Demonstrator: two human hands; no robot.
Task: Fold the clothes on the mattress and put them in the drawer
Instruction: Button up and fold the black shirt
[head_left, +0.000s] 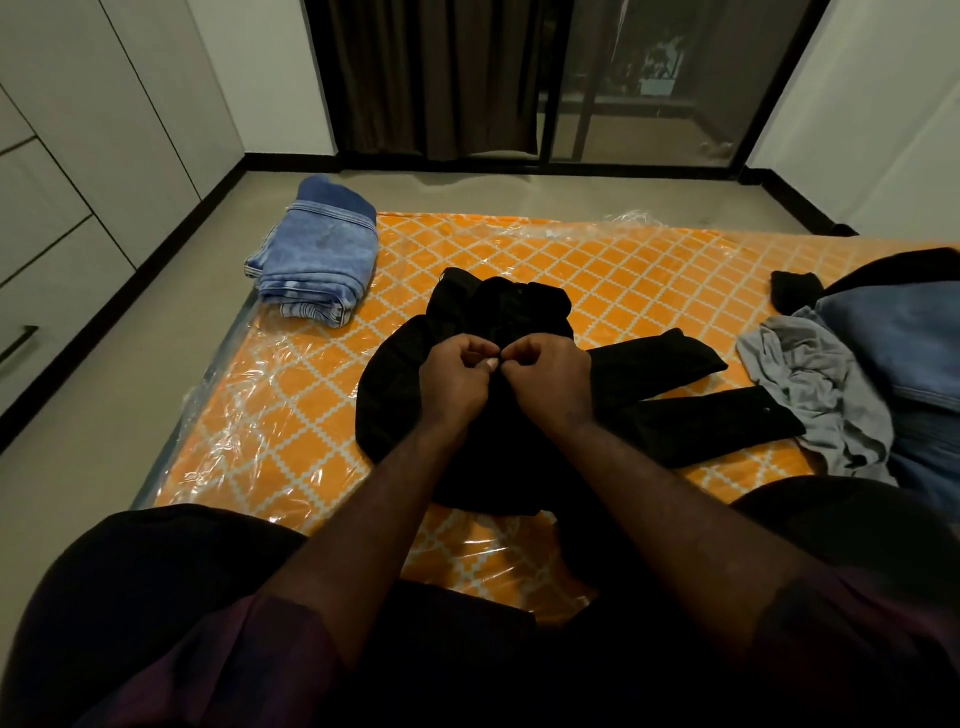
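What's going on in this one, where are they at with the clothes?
A person sits at an orange diamond-patterned mattress wrapped in clear plastic. Their left hand and right hand both pinch the front middle of a black long-sleeved garment spread before them, perhaps at a button. Folded blue denim jeans lie at the far left corner. A crumpled grey garment and a blue denim piece lie unfolded on the right.

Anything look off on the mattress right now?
The orange patterned mattress is wrapped in loose, crinkled clear plastic film. The folded blue denim stack seems to overhang its far-left corner. A crumpled grey shirt lies unfolded at the right edge.
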